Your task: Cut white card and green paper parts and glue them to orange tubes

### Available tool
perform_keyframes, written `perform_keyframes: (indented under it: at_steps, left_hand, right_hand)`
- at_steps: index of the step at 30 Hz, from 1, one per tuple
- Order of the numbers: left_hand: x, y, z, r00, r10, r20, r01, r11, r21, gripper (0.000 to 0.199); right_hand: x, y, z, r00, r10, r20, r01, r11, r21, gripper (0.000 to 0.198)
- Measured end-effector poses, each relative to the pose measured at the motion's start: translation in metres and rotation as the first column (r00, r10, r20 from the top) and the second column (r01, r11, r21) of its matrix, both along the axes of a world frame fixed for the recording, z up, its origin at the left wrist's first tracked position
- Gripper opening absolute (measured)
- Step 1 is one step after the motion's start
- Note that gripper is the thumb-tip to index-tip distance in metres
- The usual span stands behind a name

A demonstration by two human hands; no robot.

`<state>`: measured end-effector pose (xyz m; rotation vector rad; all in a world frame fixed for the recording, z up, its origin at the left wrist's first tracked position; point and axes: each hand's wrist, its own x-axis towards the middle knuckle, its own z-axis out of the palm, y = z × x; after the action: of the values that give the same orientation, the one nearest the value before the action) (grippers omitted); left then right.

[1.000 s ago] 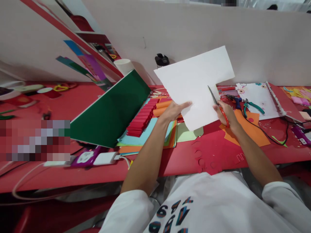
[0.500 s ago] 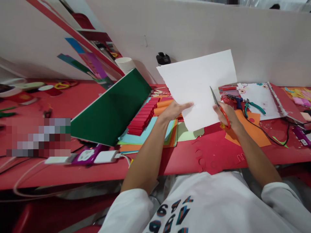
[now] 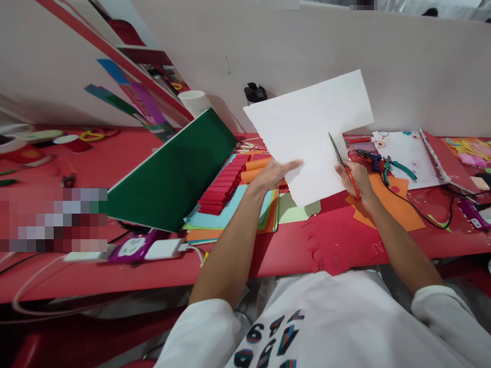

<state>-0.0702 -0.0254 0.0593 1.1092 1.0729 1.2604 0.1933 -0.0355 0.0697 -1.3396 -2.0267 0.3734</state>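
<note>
My left hand (image 3: pixel 273 174) pinches the lower left part of a white sheet of paper or card (image 3: pixel 312 117), its thumb lying on top and the other fingers hidden beneath. The sheet is tilted up above the table. In my right hand (image 3: pixel 356 179) is a pair of scissors (image 3: pixel 337 148) with orange-red handles, fingers closed round them. The blades point up and away, over the sheet's right part, where a cut edge shows. Below the sheet lie a red paper piece (image 3: pixel 330 240) with cut shapes and an orange paper (image 3: pixel 395 204).
A green board (image 3: pixel 169 174) leans at the left, beside a stack of red folded strips (image 3: pixel 224 186) on coloured paper. Teal-handled pliers (image 3: pixel 399 167) and a glue gun (image 3: pixel 374 161) lie to the right. A purple power strip (image 3: pixel 132 246) sits near the front edge. A white cup (image 3: pixel 195 101) stands behind.
The white sheet tilts slightly more, its far right corner rising a little. Both hands keep their grip. The whole view has shifted slightly.
</note>
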Motion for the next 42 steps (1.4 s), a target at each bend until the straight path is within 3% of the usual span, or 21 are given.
perform_keyframes:
  at_steps: [10, 26, 36, 42]
  left_hand:
    - [-0.001, -0.002, -0.003, 0.986, -0.098, -0.132, 0.105, 0.993, 0.047, 0.038]
    - [0.005, 0.001, -0.005, 0.992, -0.093, -0.080, 0.094, 0.996, 0.005, 0.052]
    - [0.007, 0.003, -0.008, 0.999, -0.031, -0.027, 0.031, 0.999, -0.010, 0.052]
    - [0.011, 0.004, -0.011, 0.999, -0.032, 0.015, 0.032, 0.999, 0.023, 0.062]
  right_hand:
    - [0.005, -0.004, 0.009, 0.997, 0.051, 0.057, -0.045, 0.993, -0.109, 0.065]
    - [-0.002, -0.010, 0.012, 0.966, -0.031, 0.258, 0.063, 0.991, -0.118, 0.064]
    - [-0.002, -0.002, 0.000, 0.983, -0.082, 0.162, 0.084, 0.996, -0.011, 0.063]
    - [0.000, 0.000, 0.004, 0.996, -0.038, 0.081, 0.040, 0.999, -0.021, 0.069]
